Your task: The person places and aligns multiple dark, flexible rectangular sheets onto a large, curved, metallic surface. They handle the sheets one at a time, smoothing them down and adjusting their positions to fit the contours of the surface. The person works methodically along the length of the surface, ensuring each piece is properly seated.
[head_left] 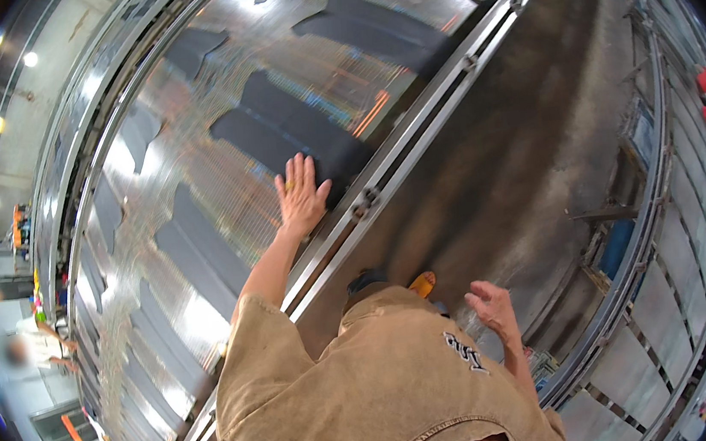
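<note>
My left hand [303,195] lies with its fingers stretched out at the near edge of a dark grey garment-shaped panel [281,120]. That panel is spread on a long, shiny table [219,178] marked with coloured lines. A ring shows on one finger, and the hand grips nothing. To the right of my body, my right hand [491,302] hangs over the floor, away from the table. Its fingers are loosely bent and apart, with nothing seen in them. Similar dark panels [372,29] lie beyond, and another panel [205,245] lies to the left of my left hand.
A metal rail [435,100] with fittings runs along the table's near edge. Brown floor [501,153] forms the aisle beside me. Across it stands a rack of pale panels [646,310]. At the far left, a person in white [35,344] is by the table.
</note>
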`<move>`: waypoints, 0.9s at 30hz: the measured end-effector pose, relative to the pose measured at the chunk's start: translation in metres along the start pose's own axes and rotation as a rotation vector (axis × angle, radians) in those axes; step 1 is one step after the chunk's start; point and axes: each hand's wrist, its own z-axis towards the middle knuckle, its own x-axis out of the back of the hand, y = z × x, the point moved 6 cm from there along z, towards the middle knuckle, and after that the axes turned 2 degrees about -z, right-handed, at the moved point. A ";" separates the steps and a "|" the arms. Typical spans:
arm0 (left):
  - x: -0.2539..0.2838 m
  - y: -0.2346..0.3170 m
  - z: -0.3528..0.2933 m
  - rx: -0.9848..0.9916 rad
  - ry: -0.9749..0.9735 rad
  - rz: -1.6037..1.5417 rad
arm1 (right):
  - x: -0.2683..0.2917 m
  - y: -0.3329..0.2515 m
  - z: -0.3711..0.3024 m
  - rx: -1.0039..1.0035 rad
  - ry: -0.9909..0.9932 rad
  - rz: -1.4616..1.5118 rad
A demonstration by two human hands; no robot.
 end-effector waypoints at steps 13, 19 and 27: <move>0.019 0.016 0.011 0.061 -0.211 0.116 | 0.043 0.003 0.131 -0.117 -0.071 0.048; 0.016 0.107 0.121 0.034 0.235 -0.212 | 0.108 0.083 0.190 -0.354 -0.009 -0.190; 0.046 0.343 0.303 -0.459 0.330 -0.686 | 0.201 0.179 0.233 -0.733 0.153 0.139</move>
